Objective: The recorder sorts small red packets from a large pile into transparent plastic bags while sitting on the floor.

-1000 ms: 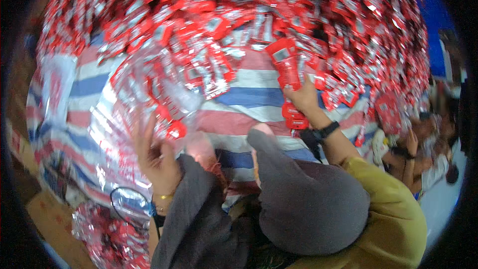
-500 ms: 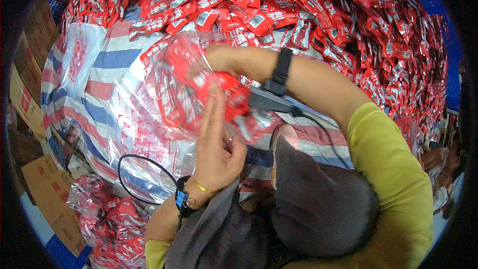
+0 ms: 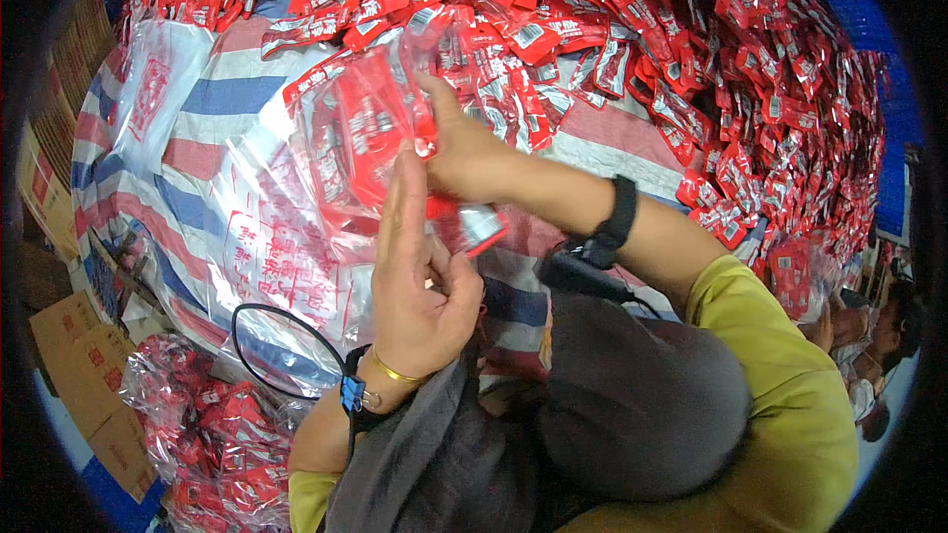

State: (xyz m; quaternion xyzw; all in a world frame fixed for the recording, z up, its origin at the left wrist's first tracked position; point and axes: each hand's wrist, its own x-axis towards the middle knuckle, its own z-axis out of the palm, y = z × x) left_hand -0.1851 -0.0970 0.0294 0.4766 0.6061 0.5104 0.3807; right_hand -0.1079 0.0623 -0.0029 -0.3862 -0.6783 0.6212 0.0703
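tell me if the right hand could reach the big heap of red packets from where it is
Probably yes: the heap of red packets lies just beyond the right hand, with no barrier visible between. The hand seems occupied at the clear bag, though blur hides its grip.

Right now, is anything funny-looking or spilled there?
Yes, one thing: a black cable sticks out in a loose loop beside the left hand, with a blue binder clip at the wrist, an odd spot for one. The red packets lie jumbled in a big heap, but I can't see any spilled open.
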